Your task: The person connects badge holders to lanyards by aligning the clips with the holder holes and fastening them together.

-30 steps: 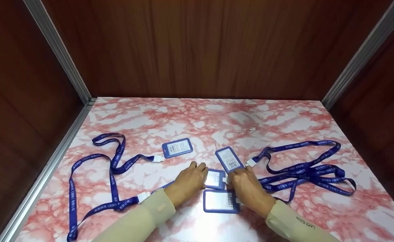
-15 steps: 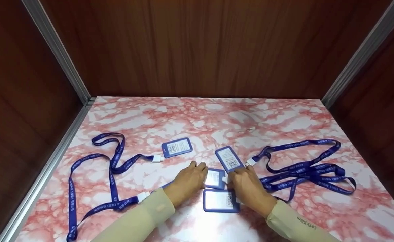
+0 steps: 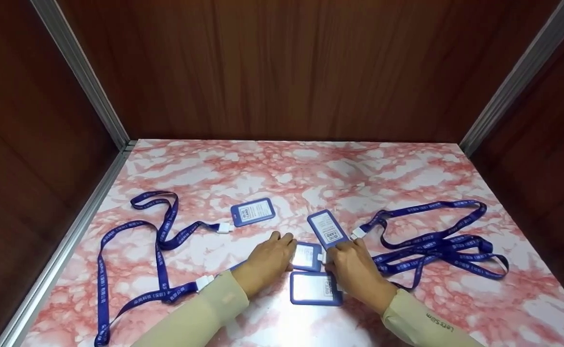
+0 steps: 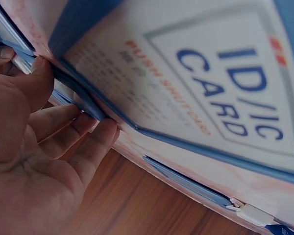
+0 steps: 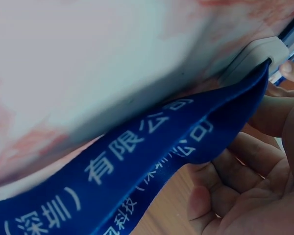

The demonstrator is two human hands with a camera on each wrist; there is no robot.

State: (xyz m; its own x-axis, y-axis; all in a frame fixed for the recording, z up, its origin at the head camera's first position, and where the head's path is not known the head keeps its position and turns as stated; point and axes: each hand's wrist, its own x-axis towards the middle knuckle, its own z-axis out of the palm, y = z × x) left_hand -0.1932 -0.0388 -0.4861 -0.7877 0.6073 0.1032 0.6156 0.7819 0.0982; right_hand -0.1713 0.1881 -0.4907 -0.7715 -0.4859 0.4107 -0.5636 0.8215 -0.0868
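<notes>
My left hand (image 3: 269, 255) pinches the edge of a blue-framed badge holder (image 3: 307, 256) at the middle of the table; in the left wrist view its thumb and fingers lie on both sides of the frame. At that holder's other end, my right hand (image 3: 356, 270) grips near a white clip (image 5: 257, 56) on a blue lanyard (image 5: 137, 142). Its fingertips are partly hidden. Just in front lies a second badge holder (image 3: 314, 289), and behind the right hand a third (image 3: 328, 227). Another badge holder (image 4: 201, 83) looms close in the left wrist view, mostly under the left forearm in the head view.
Farther back lies one more badge holder (image 3: 253, 212), beside the white clip (image 3: 224, 228) of a lanyard. Blue lanyards (image 3: 159, 260) loop across the left side; others lie tangled (image 3: 448, 248) at right. Dark wood panels (image 3: 282, 72) wall the pink-marbled table (image 3: 291, 168).
</notes>
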